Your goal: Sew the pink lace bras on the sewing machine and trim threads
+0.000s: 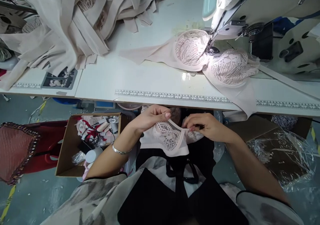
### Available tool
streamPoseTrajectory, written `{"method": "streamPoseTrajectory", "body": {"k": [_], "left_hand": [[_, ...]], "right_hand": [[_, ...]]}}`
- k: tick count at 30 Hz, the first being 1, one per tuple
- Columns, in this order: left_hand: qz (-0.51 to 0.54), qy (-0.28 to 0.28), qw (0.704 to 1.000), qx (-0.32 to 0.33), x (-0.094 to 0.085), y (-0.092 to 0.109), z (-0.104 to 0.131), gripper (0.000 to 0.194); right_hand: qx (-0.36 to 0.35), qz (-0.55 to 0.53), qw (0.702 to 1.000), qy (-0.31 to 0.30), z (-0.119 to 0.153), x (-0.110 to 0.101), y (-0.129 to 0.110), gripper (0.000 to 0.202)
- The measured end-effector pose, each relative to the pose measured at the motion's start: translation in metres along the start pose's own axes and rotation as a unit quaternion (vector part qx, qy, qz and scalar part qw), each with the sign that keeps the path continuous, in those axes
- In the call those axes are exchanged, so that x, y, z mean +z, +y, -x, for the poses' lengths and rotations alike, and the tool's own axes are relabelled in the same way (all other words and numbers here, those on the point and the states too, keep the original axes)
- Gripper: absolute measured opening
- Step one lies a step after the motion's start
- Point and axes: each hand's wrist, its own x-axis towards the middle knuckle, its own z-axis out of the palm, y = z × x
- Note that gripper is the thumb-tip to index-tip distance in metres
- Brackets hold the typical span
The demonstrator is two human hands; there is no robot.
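Observation:
A pale pink lace bra point(170, 136) hangs over my lap, below the table's front edge. My left hand point(152, 118) pinches its upper edge between thumb and fingers. At the bra's middle, my right hand point(208, 126) is closed on the fabric with bent fingers. Something small and dark shows under the right fingers, too hidden to make out. Another lace bra point(192, 49) lies on the table, its middle by the needle area of the sewing machine point(240, 28). One of its wings drapes over the front edge.
A heap of pale pink fabric pieces point(92, 21) covers the table's left end, near a small parts tray point(60, 79). A printed ruler point(175, 95) runs along the front edge. Below left stands a cardboard box point(61, 155) of scraps; clear plastic point(287, 158) lies below right.

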Motion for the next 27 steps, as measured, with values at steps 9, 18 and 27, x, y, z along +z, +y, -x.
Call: {"method": "streamPoseTrajectory", "body": {"k": [9, 18, 27], "left_hand": [[-0.144, -0.093, 0.984, -0.045, -0.013, -0.006, -0.005, 0.067], [-0.241, -0.256, 0.924, -0.152, -0.024, -0.024, -0.011, 0.026], [-0.206, -0.257, 0.925, -0.189, -0.031, -0.046, -0.019, 0.027]], "right_hand": [[0.202, -0.092, 0.960, -0.169, -0.001, -0.010, -0.002, 0.033], [0.212, -0.040, 0.955, -0.204, -0.001, 0.002, 0.014, 0.026], [0.236, -0.044, 0.947, -0.214, -0.004, 0.017, 0.050, 0.029]]}}
